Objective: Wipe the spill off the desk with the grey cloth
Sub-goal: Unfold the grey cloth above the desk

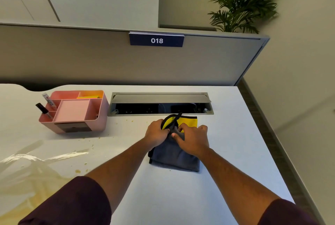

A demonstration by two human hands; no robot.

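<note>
Grey cloth (175, 155) lies folded on the white desk (235, 152), right of centre, just in front of the open cable tray (160, 104). Its near part lies flat on the desk; its far edge is bunched up between both hands. A yellow cloth w/ black trim (187, 122) sits touching the grey one at the far side, partly under the hands.

L hand (156, 133): fingers curled, pinching the raised cloth edge where grey and yellow meet. R hand (193, 138): fingers curled over the same bunched edge, thumb (178, 136) pressed on grey fabric. The two hands sit just beside each other, nearly touching. Both forearms extend from dark maroon sleeves (72, 203) at bottom of frame.

Spill (41, 161): shiny wet film plus yellowish-brown stain on the L part of the desk, reaching the near L corner; small crumbs and specks scattered between it and the cloth. Spill and grey cloth are well apart, no contact.

Other items: pink desk organiser (74, 112) at far L, holding markers (48, 102) and yellow notes; it stands beside the cable tray. Grey partition (72, 57) behind the desk carries a blue plate reading "018" (156, 40). Potted plant (244, 5) stands behind the partition, far R.
</note>
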